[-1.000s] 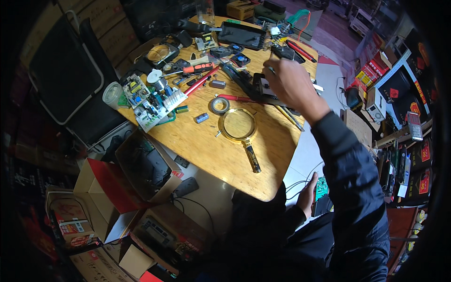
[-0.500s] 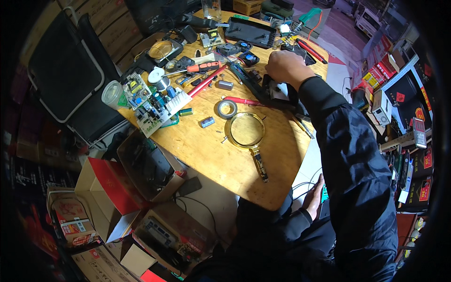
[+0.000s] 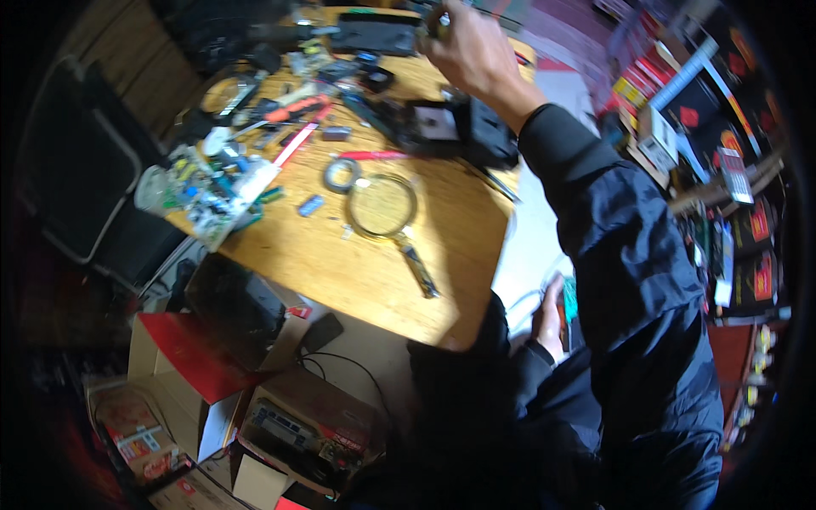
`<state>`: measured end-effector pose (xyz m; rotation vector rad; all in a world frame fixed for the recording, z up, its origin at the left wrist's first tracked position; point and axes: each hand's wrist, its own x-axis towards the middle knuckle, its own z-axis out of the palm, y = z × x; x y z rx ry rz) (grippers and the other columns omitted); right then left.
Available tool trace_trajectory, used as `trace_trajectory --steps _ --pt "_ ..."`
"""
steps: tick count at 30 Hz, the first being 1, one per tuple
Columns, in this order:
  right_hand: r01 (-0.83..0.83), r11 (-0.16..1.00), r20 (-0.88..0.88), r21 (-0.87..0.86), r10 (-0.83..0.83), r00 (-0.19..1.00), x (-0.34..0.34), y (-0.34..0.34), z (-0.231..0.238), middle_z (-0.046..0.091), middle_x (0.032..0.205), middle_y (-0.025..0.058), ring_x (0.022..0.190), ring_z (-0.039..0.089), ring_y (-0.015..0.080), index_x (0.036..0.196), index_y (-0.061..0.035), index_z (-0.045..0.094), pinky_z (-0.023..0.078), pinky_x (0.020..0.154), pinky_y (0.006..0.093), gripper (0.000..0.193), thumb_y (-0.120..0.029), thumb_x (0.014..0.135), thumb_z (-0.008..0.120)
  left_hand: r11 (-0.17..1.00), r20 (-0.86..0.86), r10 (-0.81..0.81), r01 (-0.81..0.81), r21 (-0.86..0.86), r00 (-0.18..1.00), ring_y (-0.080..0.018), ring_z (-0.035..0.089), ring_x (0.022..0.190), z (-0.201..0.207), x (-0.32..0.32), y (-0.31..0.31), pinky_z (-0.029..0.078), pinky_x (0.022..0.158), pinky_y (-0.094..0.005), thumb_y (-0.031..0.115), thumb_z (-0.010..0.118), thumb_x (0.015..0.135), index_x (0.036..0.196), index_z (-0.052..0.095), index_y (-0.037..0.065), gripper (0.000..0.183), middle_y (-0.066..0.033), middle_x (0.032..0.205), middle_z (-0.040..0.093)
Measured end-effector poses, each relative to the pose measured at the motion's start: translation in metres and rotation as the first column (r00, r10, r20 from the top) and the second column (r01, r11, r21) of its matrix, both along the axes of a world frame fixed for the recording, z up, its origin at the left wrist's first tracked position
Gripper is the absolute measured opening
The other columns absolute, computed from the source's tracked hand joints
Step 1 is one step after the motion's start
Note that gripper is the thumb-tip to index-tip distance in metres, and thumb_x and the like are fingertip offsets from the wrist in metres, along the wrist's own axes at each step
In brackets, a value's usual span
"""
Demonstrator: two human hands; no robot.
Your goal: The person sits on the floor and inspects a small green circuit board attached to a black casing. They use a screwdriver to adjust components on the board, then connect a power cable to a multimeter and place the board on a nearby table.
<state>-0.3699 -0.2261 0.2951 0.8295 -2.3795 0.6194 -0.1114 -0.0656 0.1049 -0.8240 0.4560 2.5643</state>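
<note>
My right hand [image 3: 472, 53] is raised over the far right part of the wooden table [image 3: 340, 280], its fingers curled. Something dark shows at the fingertips, too blurred to name. Low at the right, beside the table edge, my left hand [image 3: 551, 321] is closed on a green circuit board [image 3: 570, 299], mostly hidden by my right sleeve. A gold-rimmed magnifying glass [image 3: 416, 270] lies on the table. Near it are a roll of grey tape [image 3: 342, 174], a blue capacitor [image 3: 310, 205] and a red pen [image 3: 374, 155].
A populated circuit board [image 3: 223, 200] sits at the table's left edge, near an orange screwdriver [image 3: 293, 109]. A black plastic casing [image 3: 374, 34] lies at the far side. Open cardboard boxes [image 3: 314, 408] stand on the floor, and a black chair [image 3: 85, 161] is at the left.
My right hand has lifted off the dark parts at the right and moved left and away. The whole view has shifted and blurred. My left hand still holds the board.
</note>
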Motion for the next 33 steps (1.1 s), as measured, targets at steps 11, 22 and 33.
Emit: trace_trajectory --steps 11,22,33 --pt "0.400 0.257 0.368 -0.880 -0.166 0.915 0.314 0.345 0.005 0.051 0.075 -0.0022 0.054 0.041 0.0036 0.102 -0.0022 0.064 0.034 0.047 0.0209 0.018 -0.020 0.099 0.069 0.892 -0.379 -0.231 0.350 0.285 0.896 -0.0259 0.068 0.101 0.000 0.019 0.027 0.057 0.090 -0.0399 0.062 0.042 0.105 0.130 0.058 0.002 0.067 -0.0160 0.114 0.070" --pt "0.596 0.316 0.414 -0.738 -0.485 0.770 0.497 0.339 -0.062 0.056 0.073 -0.0021 0.064 0.051 0.0051 0.093 -0.0045 0.060 0.043 0.059 0.0217 0.017 -0.015 0.097 0.073 0.775 -0.485 -0.548 0.632 0.012 0.681 -0.0273 0.068 0.106 0.029 0.097 0.083 0.058 0.091 -0.0415 0.066 0.032 0.106 0.135 0.054 0.001 0.074 -0.0189 0.116 0.070" --pt "0.682 0.323 0.707 -0.656 -0.054 0.705 0.499 0.359 -0.103 0.063 0.081 0.0024 0.073 0.066 0.0122 0.103 -0.0002 0.063 0.053 0.068 0.0263 0.018 -0.017 0.100 0.069 0.685 -0.395 -0.692 0.722 -0.095 0.604 -0.0255 0.070 0.101 0.009 0.102 0.087 0.060 0.090 -0.0392 0.064 0.030 0.107 0.128 0.059 0.000 0.073 -0.0175 0.113 0.071"
